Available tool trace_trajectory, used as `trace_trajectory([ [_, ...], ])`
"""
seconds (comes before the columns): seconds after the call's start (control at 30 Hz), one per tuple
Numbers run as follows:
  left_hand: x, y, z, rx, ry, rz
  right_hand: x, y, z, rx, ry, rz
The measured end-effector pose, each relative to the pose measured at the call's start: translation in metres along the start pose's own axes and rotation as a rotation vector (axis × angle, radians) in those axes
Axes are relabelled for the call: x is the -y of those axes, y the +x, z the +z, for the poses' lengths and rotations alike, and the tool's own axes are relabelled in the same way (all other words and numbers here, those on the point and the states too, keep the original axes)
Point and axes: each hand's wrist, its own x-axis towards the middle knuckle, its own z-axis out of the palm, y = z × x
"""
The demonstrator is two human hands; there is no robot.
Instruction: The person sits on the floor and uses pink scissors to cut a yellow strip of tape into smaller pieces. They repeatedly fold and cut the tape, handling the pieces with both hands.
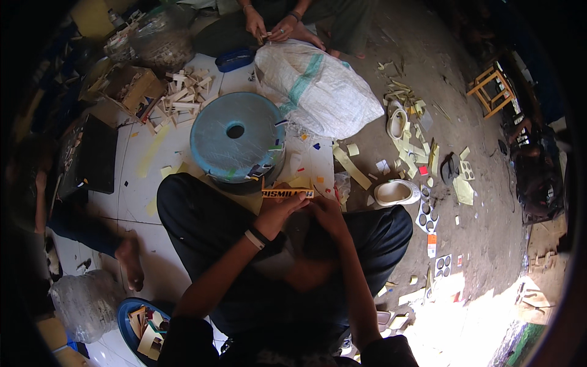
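Observation:
A short yellow strip with dark lettering is held up in front of my lap, just beyond my knees. My left hand, with bands at the wrist, is closed on it, its thumb lying along the lower edge. My right hand has its fingers curled together at the strip's right end, where its fingertips are partly hidden. Just beyond my hands stands a round blue-grey stool with a hole in its top and scraps stuck on its side. Small colored pieces lie around its near rim.
Beyond the stool lie a white woven sack and a heap of wooden pieces. Another person's hands work at the top. Sandals and paper scraps litter the floor at right. A blue basin stands lower left, near someone's foot.

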Motion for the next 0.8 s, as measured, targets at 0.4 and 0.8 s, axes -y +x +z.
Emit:
trace_trajectory([
  [0.4, -0.071, -0.034, 0.045, 0.046, -0.029, 0.311, -0.003, -0.006, 0.003, -0.014, -0.043, -0.075],
  [0.8, -0.256, -0.108, -0.008, -0.463, 0.197, 0.909, -0.011, -0.008, 0.009, -0.068, -0.111, -0.196],
])
